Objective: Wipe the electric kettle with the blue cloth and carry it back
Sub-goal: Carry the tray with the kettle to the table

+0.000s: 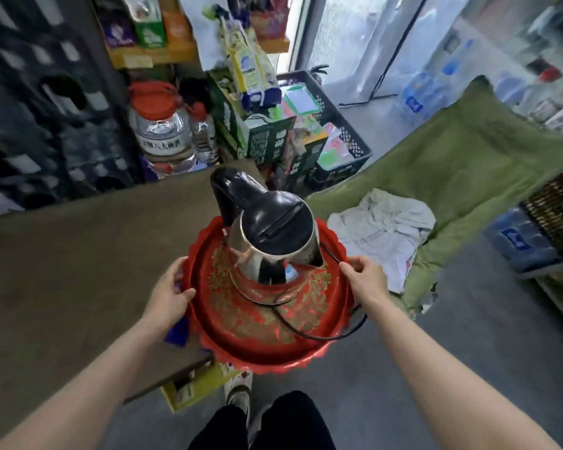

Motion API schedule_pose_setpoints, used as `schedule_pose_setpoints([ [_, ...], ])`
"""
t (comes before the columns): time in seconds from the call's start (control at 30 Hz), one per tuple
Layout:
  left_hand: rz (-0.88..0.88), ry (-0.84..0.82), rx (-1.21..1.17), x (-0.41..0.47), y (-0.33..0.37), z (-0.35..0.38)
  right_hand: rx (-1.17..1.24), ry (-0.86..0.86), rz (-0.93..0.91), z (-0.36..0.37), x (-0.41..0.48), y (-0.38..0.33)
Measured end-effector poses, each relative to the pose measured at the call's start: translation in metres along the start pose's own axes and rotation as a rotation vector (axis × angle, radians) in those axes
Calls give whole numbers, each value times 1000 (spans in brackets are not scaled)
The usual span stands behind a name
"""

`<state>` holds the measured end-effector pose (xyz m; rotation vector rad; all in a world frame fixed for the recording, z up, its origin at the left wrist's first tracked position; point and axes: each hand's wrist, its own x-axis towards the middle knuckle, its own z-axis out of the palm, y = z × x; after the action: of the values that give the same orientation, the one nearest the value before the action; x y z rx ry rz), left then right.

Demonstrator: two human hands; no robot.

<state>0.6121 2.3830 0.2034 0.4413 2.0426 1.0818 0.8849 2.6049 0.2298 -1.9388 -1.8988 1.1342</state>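
A steel electric kettle (270,245) with a black lid and handle stands upright on a round red tray (241,332) with gold patterning. Its black cord (325,336) loops over the tray's front right rim. My left hand (171,292) grips the tray's left rim, and my right hand (366,276) grips the right rim. The tray is held in the air, partly over the corner of a brown table (78,271). A blue cloth (177,332) hangs beneath the tray under my left hand, mostly hidden.
A green padded chair (468,177) with a pale garment (384,232) on it stands at the right. Water jugs (163,131), green cartons and a dark crate (348,138) crowd the floor behind the table. Shelves line the right side. Grey floor lies below my feet.
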Motion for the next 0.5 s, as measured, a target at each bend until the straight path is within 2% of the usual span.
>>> schedule_pose_setpoints([
  [0.1, -42, 84, -44, 39, 2, 3, -49, -49, -57, 26, 60, -33],
  [0.27, -11, 184, -60, 104, -5, 5, -157, -141, -164, 85, 158, -84],
  [0.5, -75, 282, -21, 171, -27, 7, -224, -209, -259, 152, 247, -130],
])
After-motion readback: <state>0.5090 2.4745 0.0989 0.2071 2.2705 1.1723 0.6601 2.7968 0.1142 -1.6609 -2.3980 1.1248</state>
